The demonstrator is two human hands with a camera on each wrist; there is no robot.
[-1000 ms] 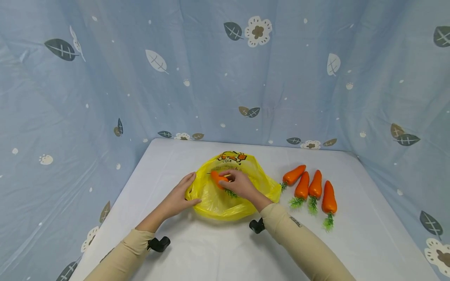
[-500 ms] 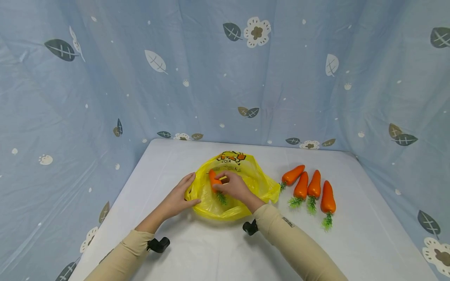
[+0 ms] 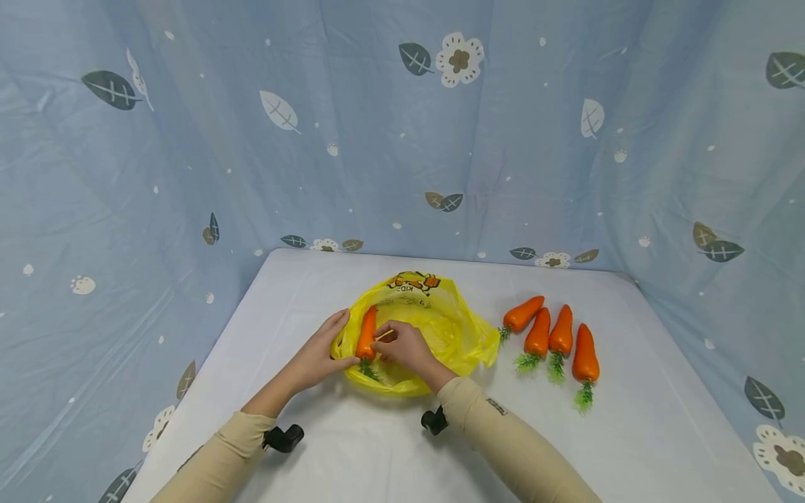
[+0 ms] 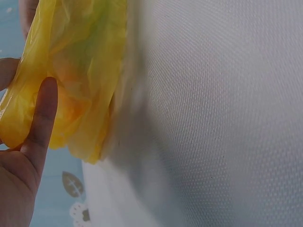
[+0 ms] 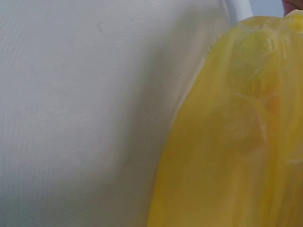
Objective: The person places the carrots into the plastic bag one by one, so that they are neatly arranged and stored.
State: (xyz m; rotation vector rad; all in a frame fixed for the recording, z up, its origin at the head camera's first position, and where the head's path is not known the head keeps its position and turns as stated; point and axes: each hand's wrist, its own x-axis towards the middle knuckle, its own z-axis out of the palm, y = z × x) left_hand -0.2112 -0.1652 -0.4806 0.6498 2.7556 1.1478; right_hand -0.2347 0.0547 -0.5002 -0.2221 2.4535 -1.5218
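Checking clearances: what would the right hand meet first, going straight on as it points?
Likely the toy carrot in the yellow plastic bag, close to the right hand; whether they touch is unclear.

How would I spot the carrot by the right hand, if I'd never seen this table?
On the white table, find the open yellow bag. Inside, near its left edge, lies an orange carrot with green leaves at its near end, the right hand beside it. It is the only carrot seen in the bag; the other four carrots lie outside, to the right.
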